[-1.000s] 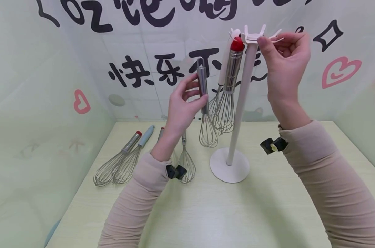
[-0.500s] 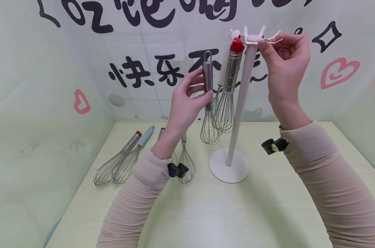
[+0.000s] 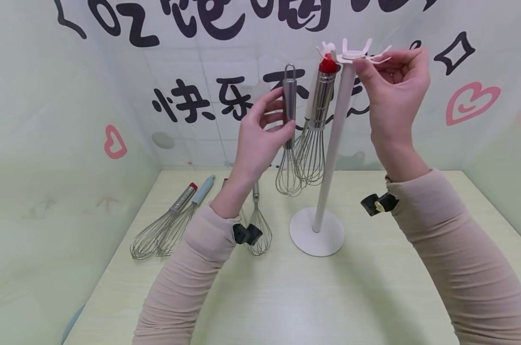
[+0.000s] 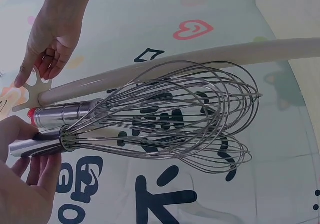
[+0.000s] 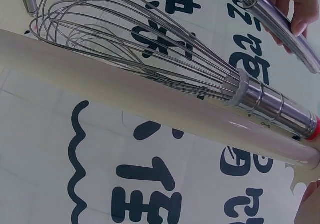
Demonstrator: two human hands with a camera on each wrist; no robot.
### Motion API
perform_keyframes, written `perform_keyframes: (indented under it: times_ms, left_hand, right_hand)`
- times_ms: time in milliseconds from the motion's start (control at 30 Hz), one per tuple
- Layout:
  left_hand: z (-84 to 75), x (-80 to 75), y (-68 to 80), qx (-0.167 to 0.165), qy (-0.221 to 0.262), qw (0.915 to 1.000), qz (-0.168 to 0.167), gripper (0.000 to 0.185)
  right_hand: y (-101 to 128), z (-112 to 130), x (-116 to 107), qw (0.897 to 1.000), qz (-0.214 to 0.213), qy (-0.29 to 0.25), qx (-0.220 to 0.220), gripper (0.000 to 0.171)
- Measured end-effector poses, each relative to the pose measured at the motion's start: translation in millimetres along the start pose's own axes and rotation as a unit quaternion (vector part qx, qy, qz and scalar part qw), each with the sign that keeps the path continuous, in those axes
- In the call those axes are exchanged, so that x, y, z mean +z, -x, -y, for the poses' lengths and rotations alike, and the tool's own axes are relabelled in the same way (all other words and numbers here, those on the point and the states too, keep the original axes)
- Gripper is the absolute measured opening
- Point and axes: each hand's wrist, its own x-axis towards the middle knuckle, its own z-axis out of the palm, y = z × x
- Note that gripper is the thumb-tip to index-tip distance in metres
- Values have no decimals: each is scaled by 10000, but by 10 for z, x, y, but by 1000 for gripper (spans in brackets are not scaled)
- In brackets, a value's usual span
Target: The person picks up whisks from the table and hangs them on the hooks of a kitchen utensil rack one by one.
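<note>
Your left hand (image 3: 260, 136) holds a steel whisk (image 3: 288, 139) upright by its handle, thumb on the near side and fingers curled round the far side. The whisk's hanging loop points up and its wire head points down. It sits in the air just left of the white stand (image 3: 329, 158), below the level of the hook ring (image 3: 353, 52) at the top of the pole. In the left wrist view, the fingers (image 4: 42, 166) pinch the handle where it meets the wires.

Your right hand (image 3: 394, 91) is at the top of the stand. Thumb and forefinger pinch one of the white prongs of the hook ring; the remaining fingers are curled loosely behind.

A red-capped whisk (image 3: 318, 115) hangs from the hook ring on the left side of the pole, wires down. Its wire head overlaps the wire head of the held whisk; contact between them cannot be confirmed. A further whisk with a white handle hangs behind it, mostly hidden.

The stand's round base (image 3: 316, 232) rests on the bench (image 3: 329, 297). On the bench to the left lie a red-tipped whisk (image 3: 157, 225) and a blue-handled whisk (image 3: 183, 215), side by side and touching. A small whisk (image 3: 257, 225) lies nearer the base, partly hidden by your left sleeve.
</note>
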Motion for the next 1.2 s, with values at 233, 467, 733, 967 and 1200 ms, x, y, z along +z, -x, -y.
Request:
perform_keyframes:
  times_ms: [233,467,733,967,1200]
  left_hand:
    - [-23,15,-11,-66,-46,10000,-41,56]
    - [-52,67,-30,41,-32,9999,-88,54]
    - [-69,122,-21,102,-36,9999,-104,52]
    - [-80,149,-14,156,-149,9998,-40,50]
    - [-99,180,-14,220,-85,9997,-39,49]
  right_hand:
    - [34,11,54,9999,-30,76,-57,37]
    - [41,18,68,9999,24,75,-140,37]
    - [-26,-68,-76,9976,510,40,-474,18]
    - [-72,-91,-124,9956,704,-62,-622,10]
    - [-103,-88,-176,9972,534,-230,-464,25]
